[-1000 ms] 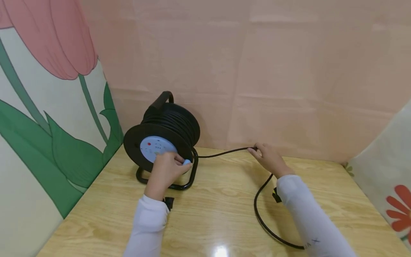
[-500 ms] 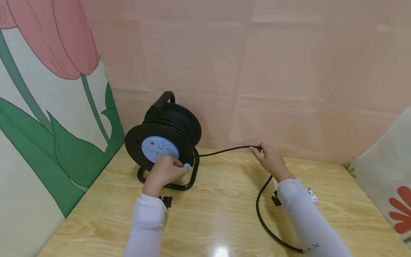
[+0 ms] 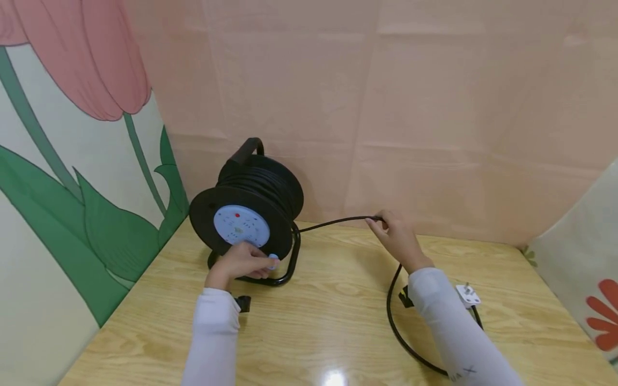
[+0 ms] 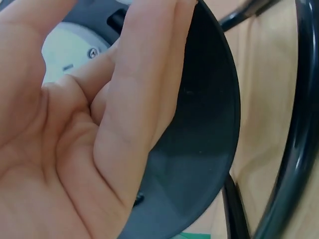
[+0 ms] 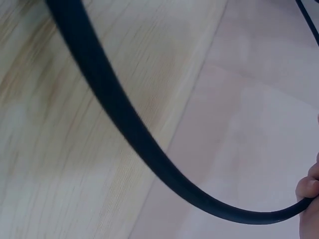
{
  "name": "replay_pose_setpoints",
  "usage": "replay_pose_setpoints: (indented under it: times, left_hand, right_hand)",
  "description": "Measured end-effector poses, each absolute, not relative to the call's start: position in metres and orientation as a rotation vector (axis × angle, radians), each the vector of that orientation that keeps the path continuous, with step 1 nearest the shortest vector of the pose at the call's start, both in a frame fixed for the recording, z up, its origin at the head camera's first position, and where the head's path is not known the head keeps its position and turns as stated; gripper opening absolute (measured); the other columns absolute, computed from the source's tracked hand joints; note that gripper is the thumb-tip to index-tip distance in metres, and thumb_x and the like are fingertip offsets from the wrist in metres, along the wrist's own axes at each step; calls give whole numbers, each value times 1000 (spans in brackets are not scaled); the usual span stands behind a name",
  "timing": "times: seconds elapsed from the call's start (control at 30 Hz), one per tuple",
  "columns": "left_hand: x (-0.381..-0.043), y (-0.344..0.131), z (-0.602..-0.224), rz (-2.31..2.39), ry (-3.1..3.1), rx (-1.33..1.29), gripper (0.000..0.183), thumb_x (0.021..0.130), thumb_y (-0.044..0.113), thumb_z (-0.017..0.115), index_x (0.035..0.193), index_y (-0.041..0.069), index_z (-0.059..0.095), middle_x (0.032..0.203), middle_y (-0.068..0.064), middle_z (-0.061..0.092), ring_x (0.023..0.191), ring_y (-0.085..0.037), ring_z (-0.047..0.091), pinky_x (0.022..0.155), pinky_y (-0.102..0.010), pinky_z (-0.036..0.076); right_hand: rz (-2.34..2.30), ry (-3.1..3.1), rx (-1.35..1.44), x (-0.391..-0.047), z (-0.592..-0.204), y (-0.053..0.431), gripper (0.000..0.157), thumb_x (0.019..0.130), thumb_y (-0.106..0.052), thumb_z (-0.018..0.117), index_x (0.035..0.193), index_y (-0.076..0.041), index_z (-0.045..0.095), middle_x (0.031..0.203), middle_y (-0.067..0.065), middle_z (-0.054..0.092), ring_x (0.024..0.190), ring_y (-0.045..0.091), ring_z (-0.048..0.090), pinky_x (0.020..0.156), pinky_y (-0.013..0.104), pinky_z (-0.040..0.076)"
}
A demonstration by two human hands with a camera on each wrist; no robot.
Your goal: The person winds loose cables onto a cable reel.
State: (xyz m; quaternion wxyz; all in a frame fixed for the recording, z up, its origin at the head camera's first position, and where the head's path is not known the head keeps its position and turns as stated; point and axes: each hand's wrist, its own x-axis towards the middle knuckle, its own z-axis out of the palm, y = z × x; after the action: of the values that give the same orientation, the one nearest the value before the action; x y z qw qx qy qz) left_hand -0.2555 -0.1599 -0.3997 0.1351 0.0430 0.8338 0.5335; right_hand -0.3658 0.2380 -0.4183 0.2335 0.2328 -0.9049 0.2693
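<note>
A black cable reel [image 3: 260, 182] stands on its tubular frame at the left of the table, with a light-blue socket face [image 3: 241, 225] on its front disc. My left hand [image 3: 241, 261] pinches the small blue crank knob [image 3: 273, 261] low on that disc. In the left wrist view the palm and fingers cover much of the black disc [image 4: 209, 109]. My right hand [image 3: 398, 238] pinches the black cable [image 3: 338, 221], which runs from the reel to its fingertips. Below the hand the cable curves down in a loop, also large in the right wrist view [image 5: 134, 129].
A white plug [image 3: 468, 295] lies on the wooden table [image 3: 328, 316], right of the right sleeve. A pink-covered wall [image 3: 386, 107] rises behind the reel. On the left stands a panel with a painted tulip [image 3: 87, 59]; a pale flowered panel [image 3: 589, 241] is at the right.
The left hand has moved the knob down and slightly left, and the disc has turned clockwise. The right hand shifted slightly left with the cable. The plug has come into sight beside the right sleeve.
</note>
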Motion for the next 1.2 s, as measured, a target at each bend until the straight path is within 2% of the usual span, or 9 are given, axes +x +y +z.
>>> replay_pose_setpoints:
  times: [0.33, 0.43, 0.5, 0.6, 0.7, 0.83, 0.93, 1.13, 1.2]
  left_hand:
    - [-258, -168, -406, 1519, 2397, 154, 37, 90, 28, 77, 95, -8, 74, 79, -8, 73, 75, -21, 71, 73, -35, 61]
    - [-260, -170, -409, 1530, 2378, 167, 38, 90, 28, 76, 96, -9, 73, 79, -8, 73, 75, -20, 71, 72, -34, 61]
    - [-260, -171, -410, 1532, 2371, 164, 37, 90, 27, 76, 95, -9, 73, 79, -8, 73, 75, -20, 71, 73, -34, 61]
    - [-260, -173, -412, 1532, 2368, 146, 36, 89, 27, 77, 94, -9, 73, 79, -7, 72, 75, -19, 71, 73, -34, 61]
    - [-260, -176, -414, 1524, 2373, 121, 35, 89, 27, 77, 93, -8, 73, 79, -7, 72, 75, -19, 70, 74, -34, 61]
    - [-260, -179, -416, 1534, 2364, 112, 35, 89, 26, 77, 93, -9, 73, 83, -10, 72, 76, -19, 70, 75, -35, 60]
    - [-260, -181, -417, 1545, 2350, 119, 36, 89, 25, 77, 94, -10, 73, 87, -12, 73, 76, -19, 70, 75, -35, 60]
    - [-261, -182, -419, 1551, 2334, 120, 36, 90, 26, 76, 96, -9, 73, 90, -15, 73, 78, -19, 71, 78, -37, 60]
    - [-261, -183, -421, 1555, 2326, 115, 36, 90, 26, 76, 98, -9, 72, 91, -15, 73, 79, -20, 71, 79, -37, 60]
  right_hand:
    - [691, -2426, 710, -367, -418, 228, 15, 98, -26, 69, 100, -11, 68, 83, 0, 57, 70, 18, 48, 59, 36, 43]
    - [674, -2435, 711, -366, -418, 229, 16, 98, -28, 69, 100, -12, 69, 76, 0, 55, 63, 17, 45, 54, 34, 40]
    - [702, -2488, 680, -364, -418, 232, 20, 99, -34, 66, 100, -14, 68, 72, 1, 51, 59, 18, 41, 51, 33, 36]
    - [851, -2618, 618, -361, -421, 244, 35, 101, -46, 57, 95, -13, 64, 70, 7, 48, 57, 22, 39, 50, 35, 35]
    - [1014, -2788, 531, -360, -428, 264, 51, 103, -56, 44, 98, -8, 61, 80, 12, 54, 61, 24, 46, 54, 37, 40]
    - [1183, -3042, 429, -359, -441, 292, 67, 103, -62, 33, 109, -1, 59, 83, 18, 55, 61, 30, 55, 56, 41, 48]
    - [1199, -3156, 421, -357, -445, 304, 67, 104, -62, 31, 109, 0, 57, 83, 20, 53, 63, 33, 55, 57, 43, 49]
    - [811, -3086, 589, -357, -431, 303, 57, 106, -57, 34, 99, -9, 63, 107, 15, 64, 82, 27, 55, 68, 42, 46]
    - [771, -3064, 605, -357, -426, 303, 55, 105, -57, 35, 95, -10, 63, 102, 12, 64, 77, 26, 52, 68, 42, 43]
